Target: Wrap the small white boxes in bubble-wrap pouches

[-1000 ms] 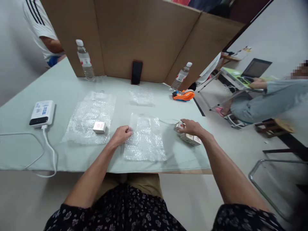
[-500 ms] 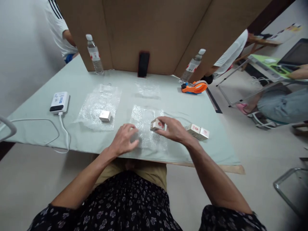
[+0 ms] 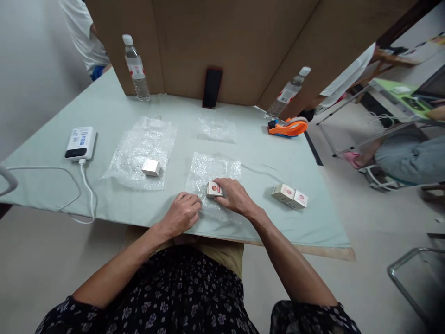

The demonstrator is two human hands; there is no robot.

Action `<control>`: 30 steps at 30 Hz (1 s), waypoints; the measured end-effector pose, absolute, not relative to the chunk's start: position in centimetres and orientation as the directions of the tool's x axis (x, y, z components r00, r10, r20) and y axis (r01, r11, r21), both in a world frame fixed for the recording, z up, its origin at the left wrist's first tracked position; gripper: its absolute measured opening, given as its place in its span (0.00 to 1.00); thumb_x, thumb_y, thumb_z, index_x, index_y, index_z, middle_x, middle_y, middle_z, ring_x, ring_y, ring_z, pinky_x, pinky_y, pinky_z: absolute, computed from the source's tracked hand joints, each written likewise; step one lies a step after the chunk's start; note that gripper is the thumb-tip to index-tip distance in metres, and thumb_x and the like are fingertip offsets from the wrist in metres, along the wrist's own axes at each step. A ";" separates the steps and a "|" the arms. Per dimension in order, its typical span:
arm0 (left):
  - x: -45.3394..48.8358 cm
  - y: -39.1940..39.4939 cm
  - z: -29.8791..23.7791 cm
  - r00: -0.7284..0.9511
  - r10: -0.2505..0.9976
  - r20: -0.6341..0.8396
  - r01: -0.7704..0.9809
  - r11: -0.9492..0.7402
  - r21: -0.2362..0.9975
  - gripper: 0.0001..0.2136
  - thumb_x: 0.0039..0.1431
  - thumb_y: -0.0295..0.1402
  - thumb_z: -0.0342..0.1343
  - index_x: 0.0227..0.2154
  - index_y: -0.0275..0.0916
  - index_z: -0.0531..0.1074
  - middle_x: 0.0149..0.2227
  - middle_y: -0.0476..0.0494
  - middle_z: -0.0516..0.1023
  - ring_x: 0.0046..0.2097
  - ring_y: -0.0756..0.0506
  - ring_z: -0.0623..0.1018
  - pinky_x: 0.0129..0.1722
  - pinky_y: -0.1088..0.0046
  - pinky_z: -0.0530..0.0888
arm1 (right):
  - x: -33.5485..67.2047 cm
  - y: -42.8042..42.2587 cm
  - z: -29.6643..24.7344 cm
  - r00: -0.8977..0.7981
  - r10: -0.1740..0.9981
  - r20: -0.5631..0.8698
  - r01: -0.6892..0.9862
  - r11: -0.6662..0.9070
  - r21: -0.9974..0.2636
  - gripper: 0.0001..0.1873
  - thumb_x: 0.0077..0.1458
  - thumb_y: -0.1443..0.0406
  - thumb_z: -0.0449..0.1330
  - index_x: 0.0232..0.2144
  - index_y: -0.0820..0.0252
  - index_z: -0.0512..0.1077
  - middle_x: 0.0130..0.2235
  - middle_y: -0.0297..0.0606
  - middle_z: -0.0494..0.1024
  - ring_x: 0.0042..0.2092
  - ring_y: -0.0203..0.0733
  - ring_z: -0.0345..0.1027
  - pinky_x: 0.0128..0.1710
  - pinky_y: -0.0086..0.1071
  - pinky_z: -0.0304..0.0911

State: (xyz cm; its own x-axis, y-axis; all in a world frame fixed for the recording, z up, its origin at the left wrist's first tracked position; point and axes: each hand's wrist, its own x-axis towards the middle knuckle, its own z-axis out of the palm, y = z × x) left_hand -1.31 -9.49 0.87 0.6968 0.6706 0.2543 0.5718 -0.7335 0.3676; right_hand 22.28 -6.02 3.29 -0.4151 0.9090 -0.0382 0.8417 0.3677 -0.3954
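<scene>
My right hand (image 3: pixel 236 197) grips a small white box (image 3: pixel 214 189) with a red round mark, low over a sheet of bubble wrap (image 3: pixel 199 169). Beside it, my left hand (image 3: pixel 182 213) is closed at the left edge of that sheet, its fingers curled over the wrap. A similar small box (image 3: pixel 151 167) rests on another bubble wrap sheet (image 3: pixel 130 148) to the left. To the right of my right hand, small boxes (image 3: pixel 289 196) with red marks stand together on the cloth.
An orange tape dispenser (image 3: pixel 290 127) and a water bottle (image 3: pixel 287 95) are at the back right. Another bottle (image 3: pixel 136 69) and a phone (image 3: pixel 212 88) stand against a cardboard panel (image 3: pixel 208 37). A cabled power bank (image 3: pixel 81 144) lies left. More bubble wrap (image 3: pixel 216 127) lies behind; people sit nearby.
My right hand has brought the box left and down onto the near bubble wrap. My left hand's spread fingers have closed at the sheet's left edge. The view has shifted slightly.
</scene>
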 end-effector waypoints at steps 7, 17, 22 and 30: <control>-0.3 -10.2 1.3 0.651 0.711 0.264 0.633 -0.702 0.327 0.05 0.61 0.27 0.55 0.39 0.39 0.73 0.45 0.40 0.77 0.48 0.40 0.74 0.50 0.59 0.69 | 22.0 -6.2 2.4 -0.385 0.923 -0.001 0.837 0.348 -0.422 0.23 0.56 0.60 0.61 0.54 0.57 0.68 0.51 0.44 0.78 0.50 0.52 0.70 0.50 0.42 0.60; 0.3 -9.0 2.6 0.564 0.761 0.320 0.631 -0.647 0.428 0.04 0.60 0.27 0.54 0.32 0.39 0.74 0.41 0.42 0.77 0.45 0.42 0.74 0.49 0.61 0.69 | 22.5 -6.0 2.9 -0.443 0.895 -0.058 0.793 0.361 -0.491 0.27 0.55 0.58 0.63 0.57 0.53 0.68 0.56 0.43 0.76 0.55 0.55 0.68 0.55 0.47 0.58; 0.8 -7.9 3.1 0.523 0.818 0.241 0.625 -0.560 0.543 0.03 0.56 0.25 0.55 0.32 0.39 0.72 0.41 0.42 0.78 0.45 0.42 0.76 0.48 0.61 0.70 | 24.4 -5.9 4.8 -0.467 0.880 -0.087 0.670 0.288 -0.684 0.30 0.61 0.50 0.56 0.62 0.55 0.64 0.63 0.46 0.69 0.58 0.52 0.67 0.58 0.48 0.61; 1.0 -6.5 3.5 0.500 0.854 0.144 0.572 -0.450 0.685 0.02 0.57 0.29 0.57 0.32 0.41 0.73 0.48 0.43 0.78 0.52 0.41 0.76 0.54 0.59 0.71 | 25.3 -9.1 5.4 -0.435 0.899 0.056 0.721 0.385 -0.576 0.15 0.56 0.57 0.64 0.46 0.51 0.73 0.60 0.43 0.71 0.61 0.53 0.65 0.58 0.52 0.62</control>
